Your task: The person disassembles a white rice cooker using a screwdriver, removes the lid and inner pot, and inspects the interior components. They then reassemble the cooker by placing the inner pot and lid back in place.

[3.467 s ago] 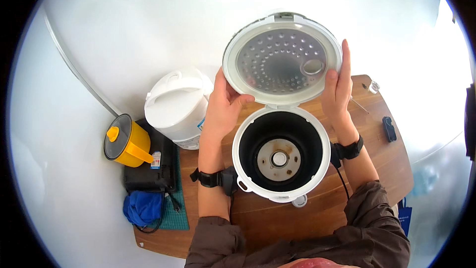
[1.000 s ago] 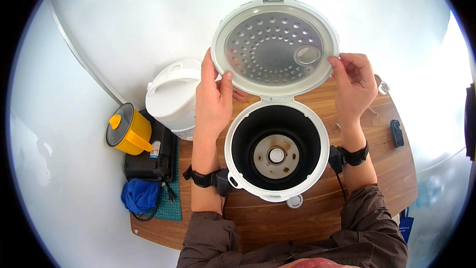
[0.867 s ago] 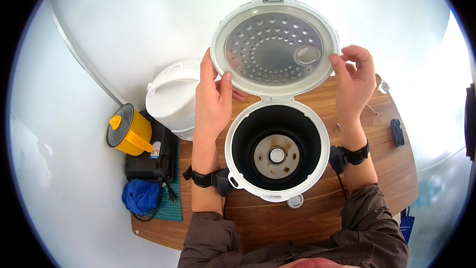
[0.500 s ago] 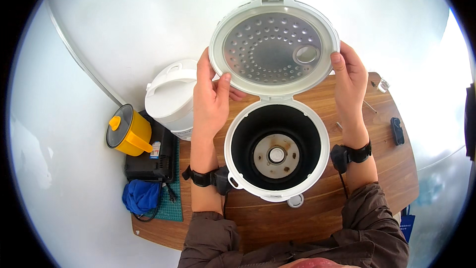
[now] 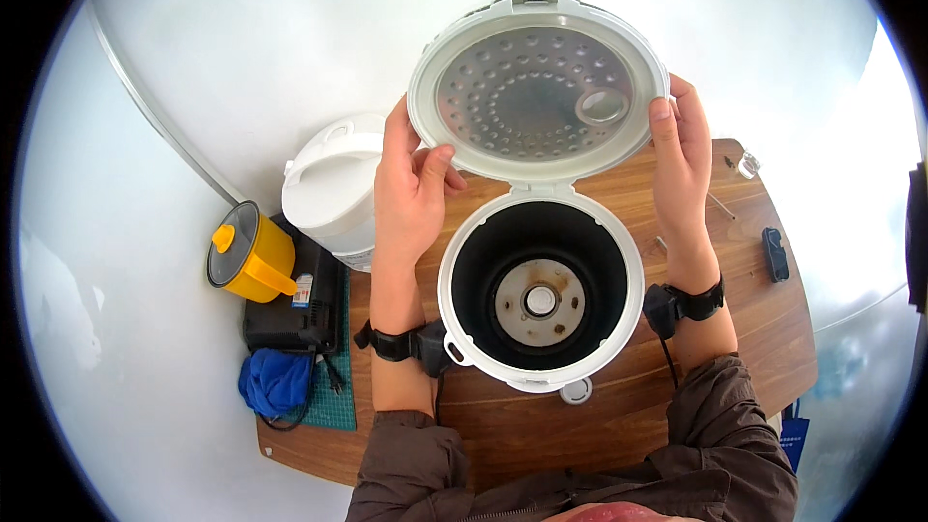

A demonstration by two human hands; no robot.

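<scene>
Rice cooker (image 5: 539,302) sits mid-desk, directly below the head camera, body open and without an inner pot; bare heating plate (image 5: 539,302) visible at the bottom of the dark well. Hinged lid (image 5: 537,87) stands raised at the far side, its perforated metal inner plate (image 5: 522,97) facing the camera, a round steam-vent cap at its right.

Change against the earlier views: the right hand (image 5: 682,150), which was off the rim about a second ago, is now flat against the lid's right edge, fingers extended upward. The left hand (image 5: 411,184) has kept its place at the lower left edge, thumb on the rim. Both hands now brace the lid from either side; neither is closed around anything else. Judgement: the lid is steadied two-handed, so the inner plate is within easy reach of the thumbs.

Surroundings: a second white cooker (image 5: 333,188), lid shut, stands just left of the left forearm. Further left, a yellow pot (image 5: 249,253) with glass lid, on a black appliance (image 5: 290,314); a blue cloth (image 5: 275,382) on a green mat (image 5: 336,396) near the desk's (image 5: 580,435) front-left corner. Small dark object (image 5: 775,253) at right, well apart. Nothing lies between hands and lid.
</scene>
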